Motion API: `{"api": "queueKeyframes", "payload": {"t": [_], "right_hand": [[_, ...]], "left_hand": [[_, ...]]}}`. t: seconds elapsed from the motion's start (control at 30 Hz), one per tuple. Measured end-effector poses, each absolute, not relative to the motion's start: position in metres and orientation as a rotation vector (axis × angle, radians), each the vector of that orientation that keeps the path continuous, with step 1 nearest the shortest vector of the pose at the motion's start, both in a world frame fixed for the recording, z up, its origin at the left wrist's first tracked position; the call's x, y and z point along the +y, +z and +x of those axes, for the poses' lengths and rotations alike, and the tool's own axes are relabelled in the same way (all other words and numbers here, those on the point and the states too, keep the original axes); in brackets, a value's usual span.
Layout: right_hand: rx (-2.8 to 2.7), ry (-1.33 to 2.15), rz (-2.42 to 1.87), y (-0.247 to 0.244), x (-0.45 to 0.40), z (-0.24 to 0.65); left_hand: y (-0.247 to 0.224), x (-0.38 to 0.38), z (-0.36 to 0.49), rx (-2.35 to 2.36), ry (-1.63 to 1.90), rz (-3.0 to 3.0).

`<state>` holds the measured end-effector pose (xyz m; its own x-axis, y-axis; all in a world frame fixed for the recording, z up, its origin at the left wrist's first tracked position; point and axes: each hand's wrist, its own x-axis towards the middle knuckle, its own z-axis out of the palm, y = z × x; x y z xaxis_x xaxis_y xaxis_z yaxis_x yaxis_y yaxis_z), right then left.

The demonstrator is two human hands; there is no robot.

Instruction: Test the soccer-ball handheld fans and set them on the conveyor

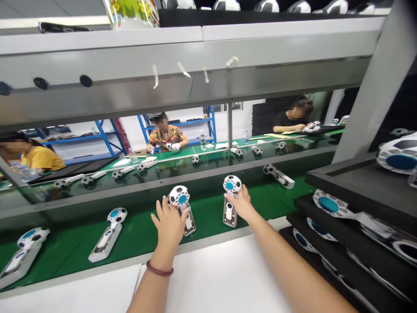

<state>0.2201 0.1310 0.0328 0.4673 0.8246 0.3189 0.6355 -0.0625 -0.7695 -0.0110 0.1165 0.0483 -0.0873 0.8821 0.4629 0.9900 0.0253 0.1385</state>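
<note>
My right hand (241, 203) grips the neck of a handheld device with a soccer-ball-patterned head (232, 184), thumb at the front and fingers behind. This device stands tilted on the green belt, its blue disc and clear handle facing me. My left hand (169, 224), a dark red band at its wrist, has its fingers spread beside a second soccer-ball device (180, 195). Its thumb lies across that handle; whether it presses on it, I cannot tell. Two more such devices, one nearer (109, 234) and one farther (26, 254), lie on the belt to the left.
The green belt (143, 230) crosses in front of me, with another device (278, 175) at its right. White sheets (224, 274) cover the near surface. Black trays (325, 178) with devices are stacked at right. A shelf beam (202, 43) runs overhead. Several co-workers sit opposite.
</note>
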Motion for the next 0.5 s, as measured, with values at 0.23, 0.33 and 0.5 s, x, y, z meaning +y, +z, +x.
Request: {"api": "queueKeyframes", "payload": {"t": [0.23,0.33,0.5], "right_hand": [[-1.400,-0.184,-1.811,0.017,0.117,0.202],[-1.525,-0.226,-1.684,0.015,0.110,0.184],[-1.660,-0.164,-1.499,0.014,0.100,0.163]], "left_hand": [[0.035,0.123,-0.026,-2.083,-0.435,-2.090],[0.025,0.122,-0.021,-2.061,-0.376,-2.109],[0.019,0.121,-0.018,-2.113,-0.334,-2.163]]}}
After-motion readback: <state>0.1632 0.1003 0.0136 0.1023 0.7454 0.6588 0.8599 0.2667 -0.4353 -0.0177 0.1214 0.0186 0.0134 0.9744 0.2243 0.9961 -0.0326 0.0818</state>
